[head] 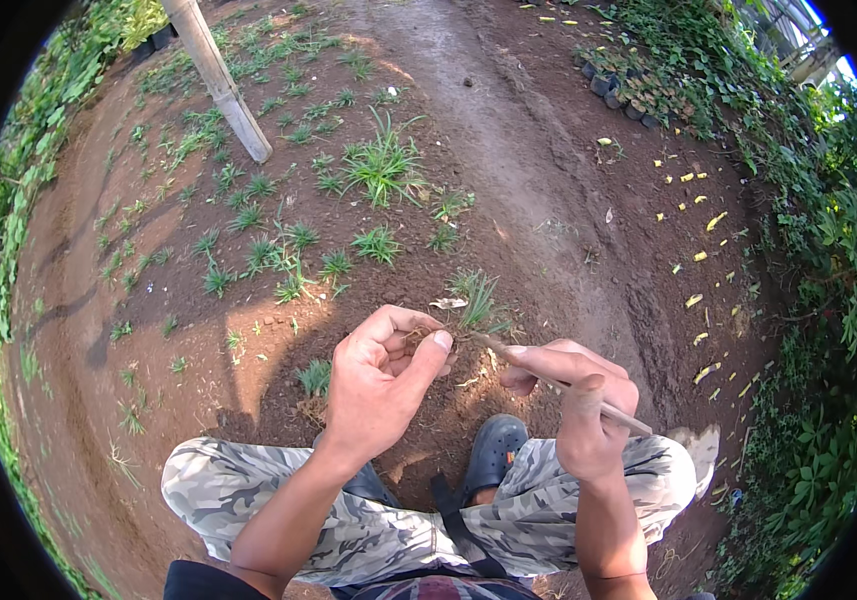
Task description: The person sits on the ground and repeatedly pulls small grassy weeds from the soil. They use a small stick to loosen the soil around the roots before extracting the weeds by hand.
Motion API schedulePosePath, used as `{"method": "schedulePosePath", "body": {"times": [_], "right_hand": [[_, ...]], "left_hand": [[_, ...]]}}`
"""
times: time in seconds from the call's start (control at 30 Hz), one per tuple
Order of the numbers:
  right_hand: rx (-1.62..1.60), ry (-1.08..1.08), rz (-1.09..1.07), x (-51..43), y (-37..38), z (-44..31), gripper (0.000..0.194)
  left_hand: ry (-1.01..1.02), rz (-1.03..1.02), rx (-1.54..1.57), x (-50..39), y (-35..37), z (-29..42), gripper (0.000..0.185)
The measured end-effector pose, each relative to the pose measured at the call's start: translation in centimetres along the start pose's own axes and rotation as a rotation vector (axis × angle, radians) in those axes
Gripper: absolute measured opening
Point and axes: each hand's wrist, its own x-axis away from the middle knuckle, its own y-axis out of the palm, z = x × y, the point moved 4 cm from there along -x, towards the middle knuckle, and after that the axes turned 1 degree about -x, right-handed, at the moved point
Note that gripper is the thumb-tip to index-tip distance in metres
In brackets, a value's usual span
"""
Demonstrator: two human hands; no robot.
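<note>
Thin brown roots (pixel 419 334) are pinched between the thumb and fingers of my left hand (pixel 383 382). Just beyond those fingertips is a green grassy tuft (pixel 478 301); whether it joins the roots in my hand I cannot tell. My right hand (pixel 586 397) grips a slender wooden stick (pixel 627 420) slantwise, its index finger laid along it. The stick's soil-coloured tip points left, close to the roots and the base of the tuft. Another small grassy plant (pixel 314 377), with brown roots below it, lies left of my left hand.
Rows of small grassy plants (pixel 263 255) grow in brown soil ahead, with a larger clump (pixel 383 165) among them. A bamboo post (pixel 222 82) stands at upper left. Yellow pieces (pixel 700 256) dot the ground at right, near black potted plants (pixel 612 90). My clogs (pixel 499 446) rest below my hands.
</note>
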Motion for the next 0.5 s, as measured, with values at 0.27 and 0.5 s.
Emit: {"method": "schedulePosePath", "body": {"times": [0.27, 0.5], "right_hand": [[0.053, 0.129, 0.086, -0.3, 0.3, 1.4, 0.023], [0.087, 0.169, 0.158, -0.4, -0.1, 2.0, 0.024]], "left_hand": [[0.005, 0.012, -0.006, -0.2, 0.0, -0.2, 0.014], [0.008, -0.015, -0.058, -0.5, -0.1, -0.4, 0.012]]}}
